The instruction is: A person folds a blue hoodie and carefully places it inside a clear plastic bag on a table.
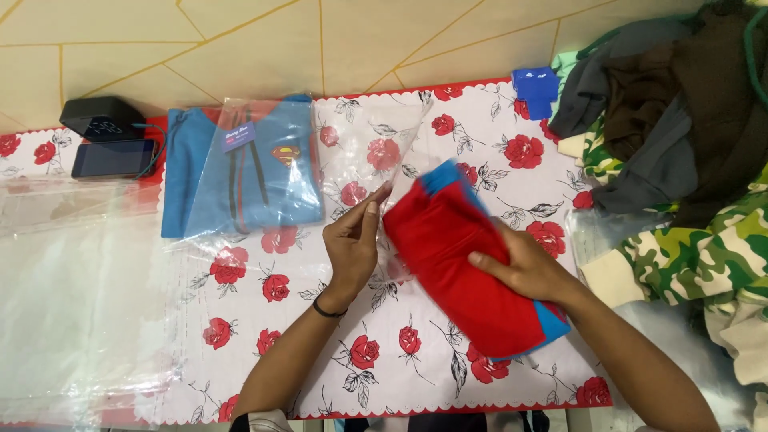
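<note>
Head view: red folded garment under flat right fingers, left fingers seemingly pinching clear bag.

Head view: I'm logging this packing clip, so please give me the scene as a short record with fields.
left hand: holds open the mouth of a clear plastic bag
right hand: lies on a folded red garment with blue trim, its end at the bag mouth
surface: table cloth with red roses
already bagged: blue garment in a clear bag, to the left
far left: stack of clear bags, dark phone, black box
right: heap of clothes, some camouflage
</note>
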